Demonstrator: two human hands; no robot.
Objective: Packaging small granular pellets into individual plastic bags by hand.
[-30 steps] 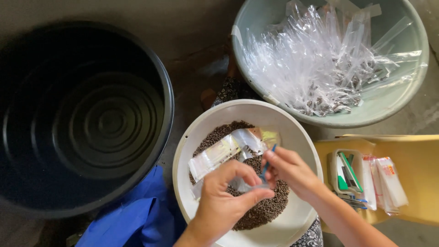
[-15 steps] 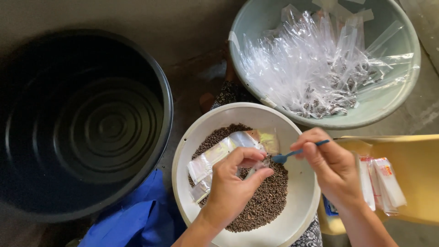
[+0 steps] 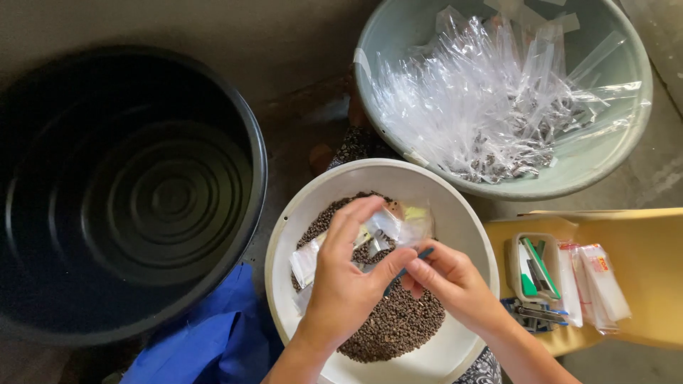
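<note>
Fingers [image 3: 370, 220] of left hand [image 3: 348, 284] curled over, thumb meeting forefinger, pinching a small clear bag [image 3: 398, 226] and holding it up above the dark seeds [image 3: 391, 323]. Wrist coming in from bottom edge, back of hand facing up, knuckles bent. Right hand [image 3: 452, 284] just beside it, touching at the thumbs, fingers pressed together round a thin blue stick [image 3: 416, 259]; only a short piece of the stick showing between the two hands, tip hidden. Right forearm angled in from lower right. Both hands hovering over the white bowl [image 3: 469, 227], seeds heaped in its middle, a few more empty little bags [image 3: 306, 259] lying on the seeds under the left hand. Behind, well apart, a pale green basin [image 3: 605, 163] full of filled clear bags [image 3: 491, 107]. Left of the bowl, a big black tub [image 3: 135, 192]. Blue cloth [image 3: 206, 341] below it. Off to the right, a yellow stool [image 3: 647, 284] carrying a small tray [image 3: 533, 267] and flat packets [image 3: 597, 284].
</note>
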